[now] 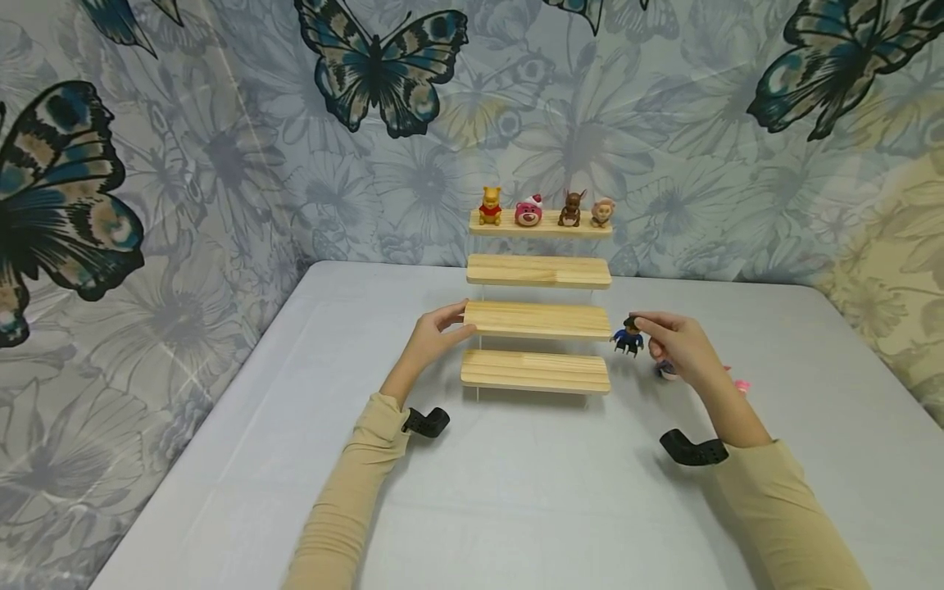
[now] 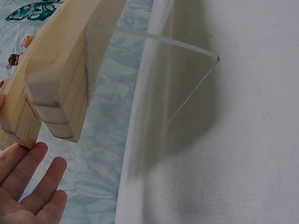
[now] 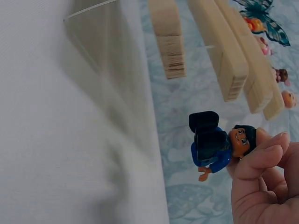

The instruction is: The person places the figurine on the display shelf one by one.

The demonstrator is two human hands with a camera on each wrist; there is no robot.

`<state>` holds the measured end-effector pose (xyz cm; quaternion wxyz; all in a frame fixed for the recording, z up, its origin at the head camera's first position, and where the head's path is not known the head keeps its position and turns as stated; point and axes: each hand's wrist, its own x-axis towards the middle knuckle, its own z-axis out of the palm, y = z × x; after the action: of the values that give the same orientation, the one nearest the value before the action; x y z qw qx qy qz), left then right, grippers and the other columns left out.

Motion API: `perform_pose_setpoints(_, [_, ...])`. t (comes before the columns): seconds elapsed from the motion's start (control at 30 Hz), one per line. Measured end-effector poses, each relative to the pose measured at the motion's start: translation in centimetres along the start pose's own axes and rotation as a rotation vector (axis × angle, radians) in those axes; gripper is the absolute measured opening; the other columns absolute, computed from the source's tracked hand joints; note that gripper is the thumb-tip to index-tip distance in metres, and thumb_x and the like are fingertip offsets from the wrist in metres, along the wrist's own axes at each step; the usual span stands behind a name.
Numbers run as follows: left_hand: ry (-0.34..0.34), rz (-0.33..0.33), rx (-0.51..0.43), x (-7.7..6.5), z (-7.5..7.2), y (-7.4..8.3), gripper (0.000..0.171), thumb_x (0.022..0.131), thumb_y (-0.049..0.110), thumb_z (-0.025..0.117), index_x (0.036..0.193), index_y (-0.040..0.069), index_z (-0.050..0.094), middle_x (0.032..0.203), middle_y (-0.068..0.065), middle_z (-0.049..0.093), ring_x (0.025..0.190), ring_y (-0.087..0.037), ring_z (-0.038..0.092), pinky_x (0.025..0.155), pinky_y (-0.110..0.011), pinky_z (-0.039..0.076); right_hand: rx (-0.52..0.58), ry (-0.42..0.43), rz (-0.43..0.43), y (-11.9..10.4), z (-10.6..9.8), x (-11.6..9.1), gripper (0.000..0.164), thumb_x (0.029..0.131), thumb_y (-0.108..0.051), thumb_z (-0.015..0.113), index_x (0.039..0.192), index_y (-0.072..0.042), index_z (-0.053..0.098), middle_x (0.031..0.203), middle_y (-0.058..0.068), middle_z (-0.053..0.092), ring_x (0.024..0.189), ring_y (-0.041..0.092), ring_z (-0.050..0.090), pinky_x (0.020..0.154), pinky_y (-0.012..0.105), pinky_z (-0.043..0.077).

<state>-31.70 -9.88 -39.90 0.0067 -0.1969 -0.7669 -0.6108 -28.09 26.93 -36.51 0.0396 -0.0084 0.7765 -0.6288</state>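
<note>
A tiered wooden display shelf (image 1: 537,319) with four pale boards on clear supports stands in the middle of the table. My left hand (image 1: 440,332) holds the left end of its second board from the bottom, thumb toward the front edge. In the left wrist view, the left fingers (image 2: 41,151) lie against that board's end. Off the shelf's right side, my right hand (image 1: 682,344) pinches a toy figure (image 1: 628,338) by its dark-capped head between thumb and fingers. Blue arms and dark legs show on the figure (image 3: 210,144), lying sideways in the right wrist view.
On the top board stand a yellow bear (image 1: 490,206), a pink bear (image 1: 528,211), a brown figure (image 1: 570,210) and a tan figure (image 1: 602,212). A small dark figure (image 1: 667,370) and a pink item (image 1: 742,385) lie near my right hand on the white table (image 1: 546,492).
</note>
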Motion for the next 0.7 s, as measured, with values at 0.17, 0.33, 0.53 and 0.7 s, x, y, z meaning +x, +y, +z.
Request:
perform_pose_setpoints(0.17, [-0.001,0.012,-0.005,0.0,0.0,-0.1,0.053,0.084,0.014,0.065,0.130,-0.001,0.045,0.130,-0.013,0.046,0.109,-0.025,0.049,0.096,-0.044,0.035,0.032,0.030,-0.010,-1.0,0.1,-0.3,0.022,0.087,-0.029,0.059,0.103,-0.014,0.062,0.079,-0.003,0.057,0.048,0.005,0.042,0.040,0.021,0.036])
perform_pose_setpoints(0.33, [-0.013,0.005,-0.006,0.0,0.0,-0.1,0.054,0.084,0.014,0.065,0.131,-0.002,0.043,0.130,-0.014,0.045,0.110,-0.025,0.049,0.096,-0.044,0.035,0.117,0.047,-0.078,-0.9,-0.2,0.1,0.017,0.086,-0.025,0.061,0.098,-0.014,0.064,0.074,-0.001,0.059,0.046,0.007,0.043,0.038,0.020,0.037])
perform_pose_setpoints(0.53, [-0.012,-0.014,0.008,0.0,-0.1,0.1,0.054,0.084,0.015,0.065,0.131,0.000,0.044,0.130,-0.012,0.045,0.110,-0.023,0.048,0.094,-0.040,0.038,0.091,0.081,-0.071,0.6,-1.2,2.0,0.033,0.085,-0.030,0.062,0.108,-0.007,0.063,0.065,0.004,0.055,0.045,0.010,0.043,0.039,0.027,0.039])
perform_pose_setpoints(0.7, [-0.026,-0.012,-0.002,-0.5,-0.3,1.6,0.053,0.084,0.012,0.063,0.130,-0.004,0.043,0.130,-0.017,0.044,0.111,-0.028,0.047,0.096,-0.042,0.036,0.107,0.044,-0.121,-1.2,-0.2,1.2,0.023,0.086,-0.028,0.061,0.100,-0.010,0.064,0.061,0.002,0.052,0.044,0.009,0.042,0.038,0.023,0.038])
